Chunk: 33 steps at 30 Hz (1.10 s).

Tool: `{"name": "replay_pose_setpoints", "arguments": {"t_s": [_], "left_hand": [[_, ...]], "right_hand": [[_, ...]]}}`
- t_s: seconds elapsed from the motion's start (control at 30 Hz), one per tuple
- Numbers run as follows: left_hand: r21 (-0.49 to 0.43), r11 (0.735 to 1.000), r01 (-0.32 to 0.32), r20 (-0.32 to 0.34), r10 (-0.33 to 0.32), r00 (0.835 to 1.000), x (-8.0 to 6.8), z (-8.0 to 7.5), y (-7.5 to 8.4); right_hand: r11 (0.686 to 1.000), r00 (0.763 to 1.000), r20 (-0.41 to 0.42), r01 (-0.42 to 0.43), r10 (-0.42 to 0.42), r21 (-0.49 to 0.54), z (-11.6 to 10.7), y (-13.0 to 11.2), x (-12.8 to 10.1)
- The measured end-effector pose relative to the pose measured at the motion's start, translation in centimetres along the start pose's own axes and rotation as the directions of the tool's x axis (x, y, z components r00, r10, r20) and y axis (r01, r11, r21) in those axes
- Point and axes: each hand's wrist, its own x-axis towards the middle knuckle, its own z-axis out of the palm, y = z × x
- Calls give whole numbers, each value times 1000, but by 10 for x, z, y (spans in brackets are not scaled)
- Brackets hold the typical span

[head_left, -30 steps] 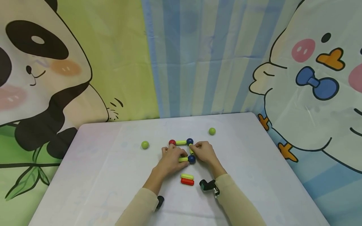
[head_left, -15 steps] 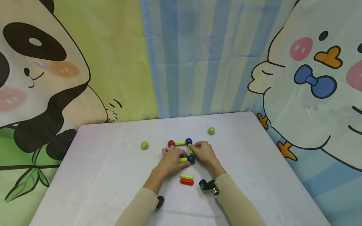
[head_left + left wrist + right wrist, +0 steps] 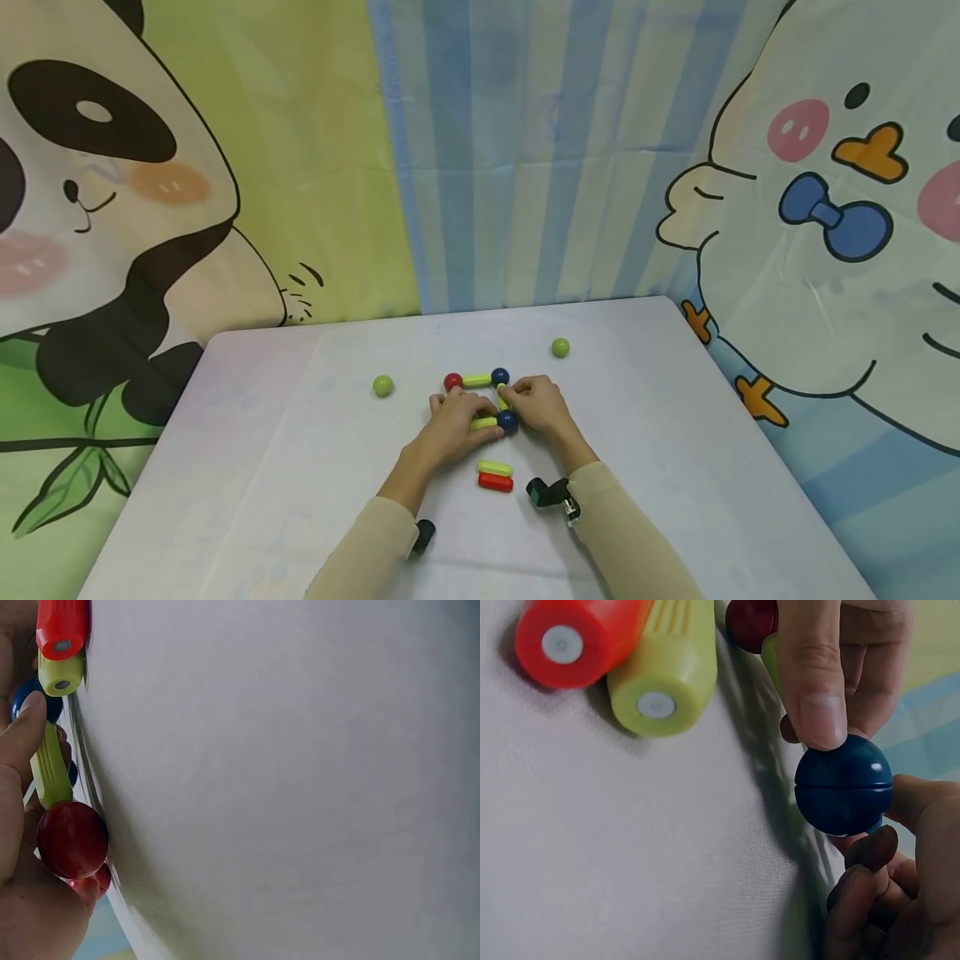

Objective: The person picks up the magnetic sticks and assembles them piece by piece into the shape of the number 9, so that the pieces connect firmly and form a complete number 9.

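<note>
A flat frame of magnetic pieces lies mid-table: a red ball [image 3: 452, 382], a yellow-green stick [image 3: 477, 380], a far blue ball [image 3: 500, 376] and a near blue ball [image 3: 507, 420]. My left hand [image 3: 453, 421] pinches the near yellow-green stick [image 3: 49, 769], thumb on top, with a second red ball [image 3: 73, 840] at that stick's other end. My right hand [image 3: 536, 402] curls round the near blue ball [image 3: 844, 785] and the short stick behind it, which is mostly hidden. A thumb [image 3: 814, 675] presses beside that ball.
A loose yellow-green stick [image 3: 495, 468] and a red stick [image 3: 496, 482] lie side by side just near of the hands. Two green balls [image 3: 382, 385] [image 3: 560, 347] sit apart to the left and far right. A cartoon backdrop hangs behind the white table [image 3: 675, 467].
Both hands stay on the frame; nothing has visibly shifted apart from a slight camera movement.
</note>
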Motion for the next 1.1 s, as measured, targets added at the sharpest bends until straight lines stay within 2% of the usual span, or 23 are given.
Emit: {"name": "replay_pose_setpoints", "arguments": {"t_s": [0.2,0.33,0.57,0.7,0.83,0.93,1.1], "left_hand": [[9,1000,-10,8,10,1000,0,-1,0],[33,999,-8,-13,9,1000,0,-2,-2],[-7,1000,-11,-121,10,993,-5,-7,-14],[-23,1000,19,-158,-22,987,-8,-11,-21],[-25,997,76,-135,-78,988,-11,-16,-28],[-46,992,118,-81,-121,989,-14,-20,-34],[-49,988,144,-5,-144,990,-16,-25,-43]], "right_hand": [[1000,1000,-5,8,-8,15,-1,1,-1],[999,1000,0,15,-15,34,-1,3,0],[999,1000,9,25,-25,21,0,5,0],[1000,1000,10,28,-29,10,1,7,0],[1000,1000,15,23,-23,1,3,8,-1],[1000,1000,17,16,-16,-2,3,8,-1],[1000,1000,5,25,-25,-13,3,7,-1]]}}
